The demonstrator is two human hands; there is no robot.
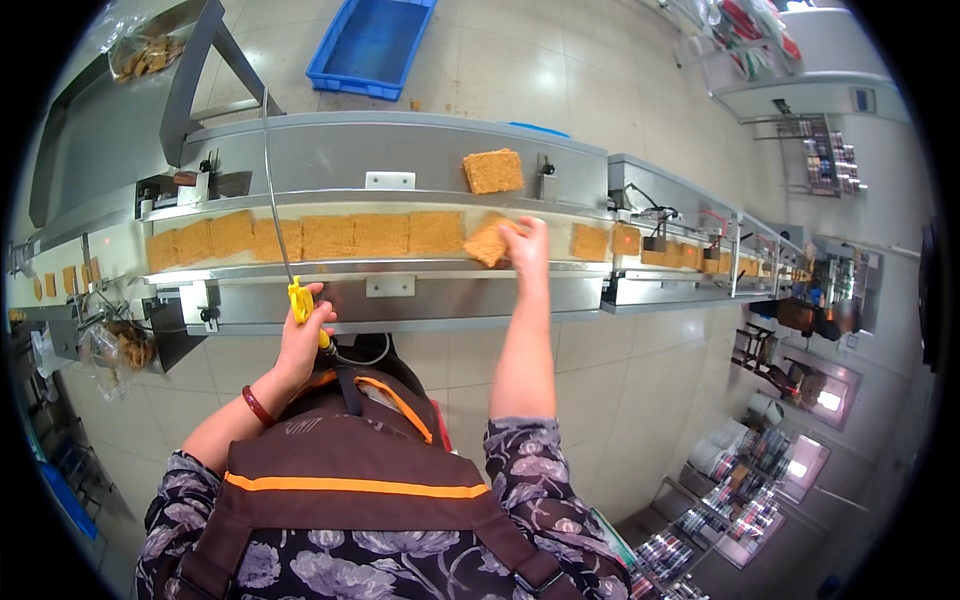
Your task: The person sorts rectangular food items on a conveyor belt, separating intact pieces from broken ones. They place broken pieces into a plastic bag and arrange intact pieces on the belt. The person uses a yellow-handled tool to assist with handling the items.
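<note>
My left hand (303, 328) is closed around the yellow handle of an air blow gun (301, 299), whose long thin metal tube reaches up across the conveyor. With fingers pinched, my right hand (530, 243) grips the right side of a square golden-brown noodle cake (487, 243), which lies turned at an angle on the conveyor belt (556, 228). To its left, several similar noodle cakes (328, 236) form a nearly unbroken row. Another single cake (590, 241) sits right of my hand. A small stack of cakes (493, 171) rests on the far metal ledge.
Metal rails (520, 268) border the belt on both sides. Beyond the line, a blue crate (370, 45) stands on the floor. A bag of broken pieces (150, 55) is at the upper left. More cakes and machine fittings (655, 240) continue to the right.
</note>
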